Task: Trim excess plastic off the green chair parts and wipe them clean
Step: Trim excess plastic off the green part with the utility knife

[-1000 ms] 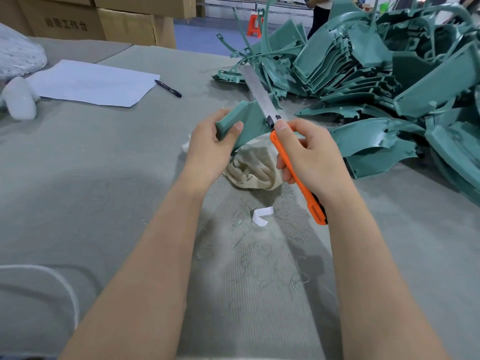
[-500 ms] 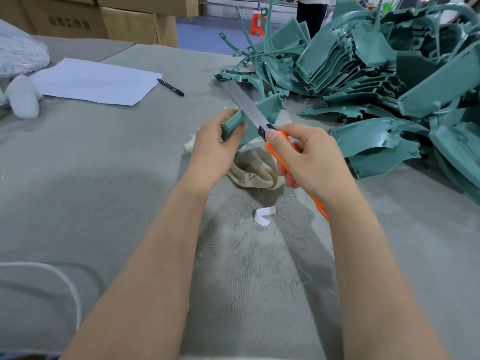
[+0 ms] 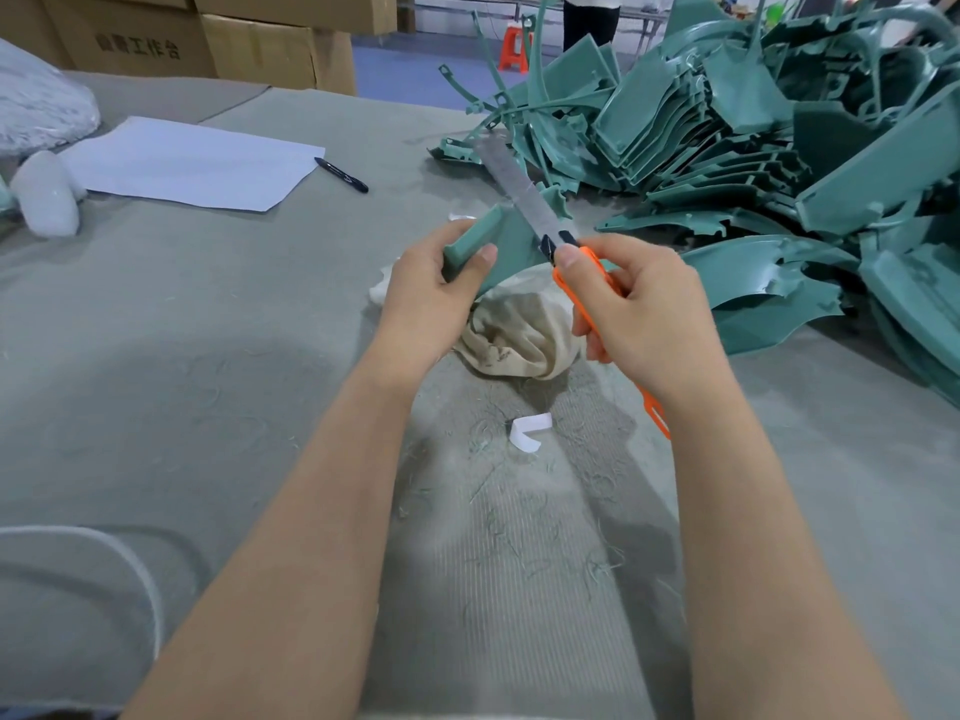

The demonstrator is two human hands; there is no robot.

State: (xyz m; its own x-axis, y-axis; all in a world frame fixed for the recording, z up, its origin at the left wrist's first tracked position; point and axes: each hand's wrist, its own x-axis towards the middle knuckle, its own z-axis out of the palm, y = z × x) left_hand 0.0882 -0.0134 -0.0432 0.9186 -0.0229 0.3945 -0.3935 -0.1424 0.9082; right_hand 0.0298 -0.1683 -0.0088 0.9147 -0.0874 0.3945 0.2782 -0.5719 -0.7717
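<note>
Green smooth moulded-plastic chair part, one, gripped by left hand; I log right hand clasping one orange-handled flat steel-bladed knife.

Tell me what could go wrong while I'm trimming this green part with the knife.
1. The utility knife lies across the green chair part near the thumb of the left hand; a slip could cut it.
2. Its blade is extended very far, so side pressure from the right hand might snap it.
</note>
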